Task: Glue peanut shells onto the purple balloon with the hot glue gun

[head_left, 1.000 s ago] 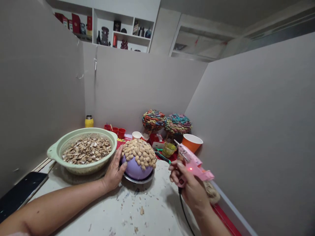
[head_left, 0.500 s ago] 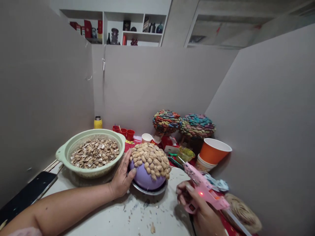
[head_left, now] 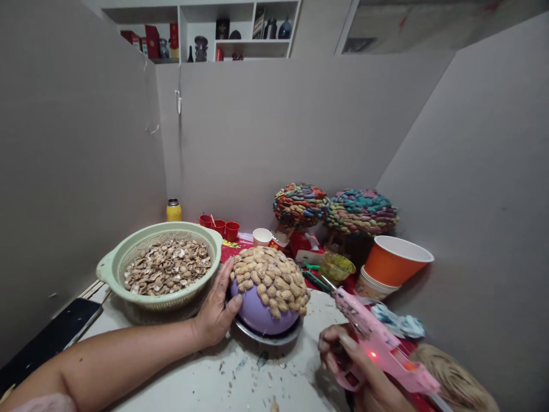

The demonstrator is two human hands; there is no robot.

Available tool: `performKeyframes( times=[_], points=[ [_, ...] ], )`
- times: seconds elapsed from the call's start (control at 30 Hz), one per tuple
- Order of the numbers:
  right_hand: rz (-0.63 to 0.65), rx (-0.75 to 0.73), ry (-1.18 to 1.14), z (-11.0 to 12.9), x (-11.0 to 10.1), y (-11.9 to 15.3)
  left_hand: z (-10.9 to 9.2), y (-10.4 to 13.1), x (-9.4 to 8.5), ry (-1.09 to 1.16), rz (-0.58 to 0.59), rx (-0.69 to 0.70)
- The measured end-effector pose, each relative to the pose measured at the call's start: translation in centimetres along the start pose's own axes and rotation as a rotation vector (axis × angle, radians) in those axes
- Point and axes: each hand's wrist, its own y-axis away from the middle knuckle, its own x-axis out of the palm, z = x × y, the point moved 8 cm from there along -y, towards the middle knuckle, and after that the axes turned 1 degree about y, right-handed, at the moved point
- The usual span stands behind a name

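A purple ball (head_left: 259, 313), its upper part covered with peanut shells (head_left: 274, 274), rests in a metal bowl (head_left: 274, 341). Against the ball's left side lies my left hand (head_left: 218, 309), fingers spread, thumb on the purple surface. My right hand (head_left: 358, 363) is wrapped round a pink glue gun (head_left: 377, 337) at the right, with a red light lit. The gun's metal tip points up and left, apart from the shells. A glue stick sticks out of its rear end.
A green colander (head_left: 112, 268) of shell pieces stands left, beside a phone (head_left: 51, 335). Behind are red cups (head_left: 232, 230), two colourful domes (head_left: 301, 205) and a yellow bottle (head_left: 174, 212). An orange paper bucket (head_left: 397, 263) stands right. Shell crumbs dot the white tabletop (head_left: 240, 377).
The view has shifted slightly, so things on the right appear farther right. My left hand stays on the ball, and my right hand still holds the glue gun.
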Motion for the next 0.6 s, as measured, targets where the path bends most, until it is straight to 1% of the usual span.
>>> performKeyframes(
  times=[0.13,0.23,0.43,0.6],
  points=[
    [-0.061,-0.037,-0.028,0.2,-0.4,0.1,0.2,-0.1,0.0,0.012,-0.005,-0.017],
    [-0.084,-0.064,0.003,0.6,-0.5,0.1,0.2,-0.1,-0.1,0.027,-0.014,-0.018],
    [0.004,-0.109,0.048,1.1,0.6,0.2,0.1,-0.3,-0.1,0.018,-0.011,0.011],
    [0.002,-0.096,0.028,0.8,0.6,0.1,0.5,-0.4,-0.3,-0.002,-0.023,0.015]
  ],
)
